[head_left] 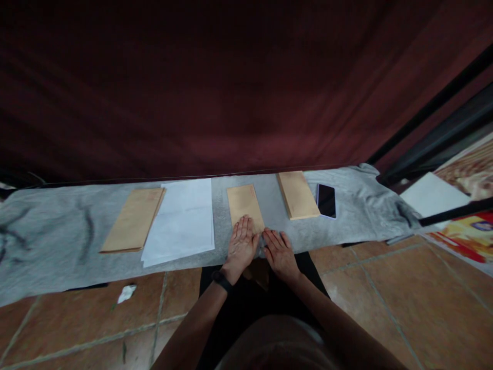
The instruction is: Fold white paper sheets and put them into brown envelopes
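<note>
A brown paper envelope (pixel 242 200) lies before me on the grey cloth, its near end at the front edge. My left hand (pixel 242 242), with a dark band at the wrist, rests flat on its lower part, fingers stretched out. At the envelope's lower right corner, my right hand (pixel 280 253) lies palm down with its fingers extended. To the left are white paper sheets (pixel 181 221) and a stack of brown envelopes (pixel 133 218). Another stack of brown envelopes (pixel 298 195) sits to the right.
A phone (pixel 326 200) lies right of the right-hand stack. The grey cloth (pixel 358 205) covers a long narrow surface against a dark red curtain (pixel 231 103). Black bars (pixel 435 110) stand at the right. A crumpled white scrap (pixel 127 293) is on the tiled floor (pixel 185 293).
</note>
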Action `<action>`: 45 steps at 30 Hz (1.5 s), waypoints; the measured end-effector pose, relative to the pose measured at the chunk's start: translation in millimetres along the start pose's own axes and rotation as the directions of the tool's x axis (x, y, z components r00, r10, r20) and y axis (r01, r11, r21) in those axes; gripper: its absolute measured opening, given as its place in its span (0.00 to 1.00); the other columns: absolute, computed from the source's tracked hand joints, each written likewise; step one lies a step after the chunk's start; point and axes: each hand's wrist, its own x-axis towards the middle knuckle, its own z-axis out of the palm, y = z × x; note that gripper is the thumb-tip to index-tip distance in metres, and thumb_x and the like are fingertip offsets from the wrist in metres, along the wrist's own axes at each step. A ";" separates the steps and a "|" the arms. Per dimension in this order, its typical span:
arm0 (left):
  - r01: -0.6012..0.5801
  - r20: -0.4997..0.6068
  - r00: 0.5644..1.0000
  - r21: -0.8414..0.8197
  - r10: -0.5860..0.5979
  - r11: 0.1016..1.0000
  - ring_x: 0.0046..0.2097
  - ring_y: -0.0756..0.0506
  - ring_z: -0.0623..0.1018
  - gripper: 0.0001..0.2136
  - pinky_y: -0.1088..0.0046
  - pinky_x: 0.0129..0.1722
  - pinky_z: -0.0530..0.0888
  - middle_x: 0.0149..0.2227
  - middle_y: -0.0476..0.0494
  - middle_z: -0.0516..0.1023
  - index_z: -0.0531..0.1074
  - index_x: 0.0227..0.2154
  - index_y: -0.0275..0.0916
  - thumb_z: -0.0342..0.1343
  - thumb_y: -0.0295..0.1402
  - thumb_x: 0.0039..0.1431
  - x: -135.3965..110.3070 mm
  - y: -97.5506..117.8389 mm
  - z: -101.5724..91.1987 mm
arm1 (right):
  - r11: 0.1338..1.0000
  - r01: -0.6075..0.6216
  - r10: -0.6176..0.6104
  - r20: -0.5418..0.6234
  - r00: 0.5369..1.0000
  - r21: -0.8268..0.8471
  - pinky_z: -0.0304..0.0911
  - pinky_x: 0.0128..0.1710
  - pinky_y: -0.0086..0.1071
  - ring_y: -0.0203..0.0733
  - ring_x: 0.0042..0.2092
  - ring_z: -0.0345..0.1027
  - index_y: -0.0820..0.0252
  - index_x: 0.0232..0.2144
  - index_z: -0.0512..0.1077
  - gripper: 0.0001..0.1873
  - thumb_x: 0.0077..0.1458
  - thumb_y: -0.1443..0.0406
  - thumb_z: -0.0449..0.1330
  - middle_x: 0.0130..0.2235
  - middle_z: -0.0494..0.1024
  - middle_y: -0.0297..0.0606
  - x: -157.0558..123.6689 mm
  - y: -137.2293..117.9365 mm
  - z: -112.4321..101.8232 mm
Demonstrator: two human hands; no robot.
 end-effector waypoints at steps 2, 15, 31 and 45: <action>0.061 -0.001 0.998 0.013 -0.061 0.998 0.72 0.40 0.51 0.28 0.56 0.71 0.54 0.70 0.30 0.54 0.52 0.68 0.26 0.37 0.38 0.71 4.2 -6.5 0.3 | 1.000 -0.003 0.003 -0.006 1.000 0.001 0.43 0.70 0.48 0.47 0.67 0.57 0.61 0.67 0.60 0.26 0.70 0.61 0.47 0.67 0.65 0.41 0.6 -0.8 -0.7; -0.008 0.066 0.998 -0.066 0.012 0.998 0.73 0.40 0.49 0.29 0.56 0.71 0.48 0.71 0.33 0.51 0.53 0.68 0.27 0.33 0.40 0.72 70.4 11.2 14.1 | 1.000 -0.005 0.005 -0.038 0.999 0.008 0.45 0.69 0.49 0.48 0.66 0.59 0.60 0.67 0.58 0.27 0.69 0.63 0.48 0.65 0.67 0.42 2.2 -2.7 -2.5; 0.138 0.091 0.986 0.030 -0.141 0.990 0.73 0.38 0.49 0.28 0.53 0.70 0.47 0.71 0.36 0.53 0.54 0.68 0.32 0.35 0.38 0.70 128.0 -22.3 8.2 | 0.998 -0.044 0.044 0.002 0.999 0.045 0.47 0.69 0.48 0.46 0.67 0.58 0.58 0.67 0.59 0.27 0.69 0.62 0.49 0.66 0.67 0.41 5.1 -5.0 -9.4; 0.130 0.108 0.986 0.002 -0.129 0.992 0.73 0.34 0.47 0.26 0.45 0.69 0.46 0.73 0.46 0.51 0.55 0.69 0.42 0.36 0.39 0.70 130.6 -41.3 4.5 | 0.999 -0.039 0.039 0.003 0.999 0.024 0.46 0.69 0.48 0.46 0.67 0.57 0.58 0.67 0.58 0.27 0.69 0.62 0.50 0.66 0.67 0.41 4.2 -4.2 -7.5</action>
